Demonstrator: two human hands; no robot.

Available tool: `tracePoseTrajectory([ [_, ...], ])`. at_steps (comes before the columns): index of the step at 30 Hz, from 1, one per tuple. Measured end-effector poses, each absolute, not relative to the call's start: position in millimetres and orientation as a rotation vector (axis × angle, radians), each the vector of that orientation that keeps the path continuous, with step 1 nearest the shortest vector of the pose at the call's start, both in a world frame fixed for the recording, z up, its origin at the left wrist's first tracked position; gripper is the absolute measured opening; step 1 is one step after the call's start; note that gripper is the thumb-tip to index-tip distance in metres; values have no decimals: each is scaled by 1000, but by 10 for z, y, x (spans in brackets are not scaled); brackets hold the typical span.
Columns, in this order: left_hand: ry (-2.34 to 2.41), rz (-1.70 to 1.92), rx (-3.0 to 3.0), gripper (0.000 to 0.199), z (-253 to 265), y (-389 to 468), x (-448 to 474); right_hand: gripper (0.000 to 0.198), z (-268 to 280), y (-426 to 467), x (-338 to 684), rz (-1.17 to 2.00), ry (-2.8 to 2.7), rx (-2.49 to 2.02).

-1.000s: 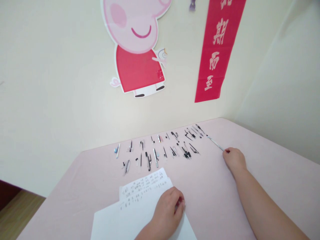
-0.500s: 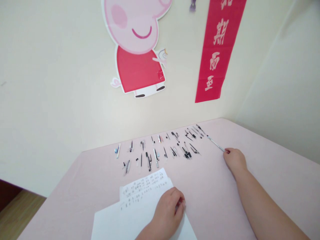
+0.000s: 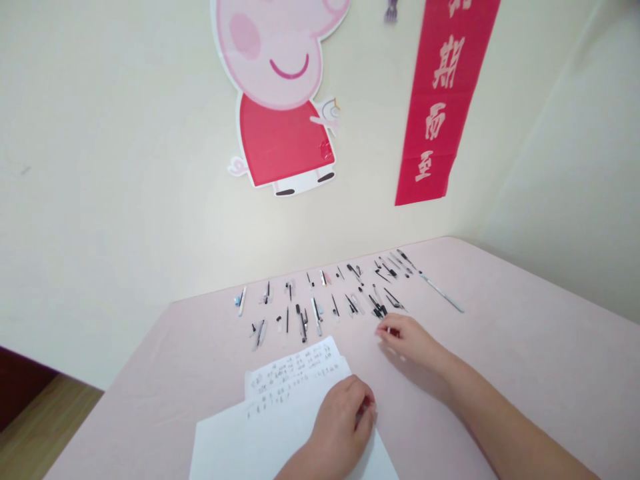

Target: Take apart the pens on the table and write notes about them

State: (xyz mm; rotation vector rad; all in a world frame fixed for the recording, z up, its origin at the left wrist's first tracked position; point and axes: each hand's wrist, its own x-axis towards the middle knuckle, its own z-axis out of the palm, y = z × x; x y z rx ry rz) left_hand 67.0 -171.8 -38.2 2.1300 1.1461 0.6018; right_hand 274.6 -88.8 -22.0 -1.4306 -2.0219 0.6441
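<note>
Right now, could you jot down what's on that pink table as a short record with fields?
Surface: pale pink table
Left hand: curled, resting on the white handwritten paper sheets
Right hand: fingertips by a black pen part, grip unclear
Laid out: two rows of small black and clear pen parts
Apart: long clear pen, far right
Wall: pink cartoon pig sticker, red paper banner

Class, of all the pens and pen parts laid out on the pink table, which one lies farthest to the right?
The long clear pen, lying alone and slanted, right of both rows.
</note>
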Motion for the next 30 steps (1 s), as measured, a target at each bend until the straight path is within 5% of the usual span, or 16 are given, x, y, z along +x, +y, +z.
tracePoseTrajectory([
  [5,1150,638,2125,12,-398,-1716,682,16,-268,-1152,2211,980,-2133,-1176],
  [30,1132,651,2140,12,-405,-1715,684,17,-445,-1132,2168,952,-2113,-1223],
])
